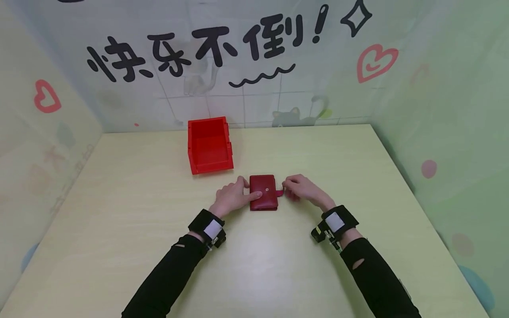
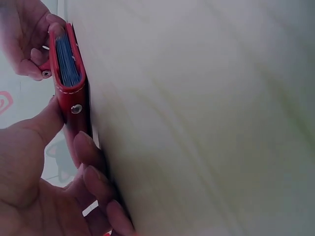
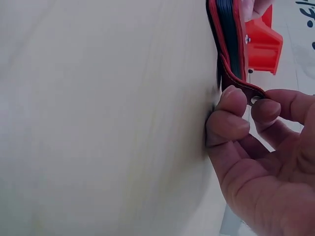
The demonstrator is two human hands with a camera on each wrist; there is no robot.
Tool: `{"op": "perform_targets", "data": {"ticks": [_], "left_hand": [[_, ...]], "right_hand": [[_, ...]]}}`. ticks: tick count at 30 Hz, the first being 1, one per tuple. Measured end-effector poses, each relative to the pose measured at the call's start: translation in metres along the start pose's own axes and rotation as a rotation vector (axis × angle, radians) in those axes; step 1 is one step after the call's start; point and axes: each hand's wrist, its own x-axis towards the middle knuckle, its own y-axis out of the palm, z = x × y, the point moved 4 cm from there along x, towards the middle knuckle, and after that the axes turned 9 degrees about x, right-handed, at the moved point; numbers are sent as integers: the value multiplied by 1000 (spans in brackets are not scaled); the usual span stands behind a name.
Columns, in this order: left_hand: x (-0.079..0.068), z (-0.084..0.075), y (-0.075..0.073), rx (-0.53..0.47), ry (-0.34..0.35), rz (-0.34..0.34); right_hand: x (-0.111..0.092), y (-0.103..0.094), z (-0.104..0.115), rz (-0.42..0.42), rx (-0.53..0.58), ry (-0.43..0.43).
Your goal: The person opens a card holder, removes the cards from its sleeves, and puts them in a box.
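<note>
A dark red card holder (image 1: pixel 264 182) with a snap stud on its cover lies on the table, its stack of blue-edged sleeves showing in the left wrist view. My left hand (image 1: pixel 232 198) grips its left side, thumb over the cover and fingers along the edge. From the right side sticks out a short snap strap (image 1: pixel 279 193), unfastened. My right hand (image 1: pixel 304 190) pinches the strap's end between thumb and fingertips; in the right wrist view the metal snap (image 3: pixel 255 100) shows between them.
Behind the card holder, a little to the left, stands a red open bin (image 1: pixel 210 150). The pale wooden table (image 1: pixel 119 212) meets printed fabric walls (image 1: pixel 326 84) at the back and both sides.
</note>
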Motion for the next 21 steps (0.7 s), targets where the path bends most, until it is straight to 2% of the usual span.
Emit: {"op": "perform_targets", "data": {"ticks": [6,13,21], "left_hand": [[-3,-4,-2,38,18,5],[-5,-13,-2,60,84,15],[-5,-15,-5,14,83,8]], "right_hand": [[-3,-6,-5,-44,26,27],[-6,-12,-13,-113,-22,63],[-8,-17,-16,-140,-118,125]]}}
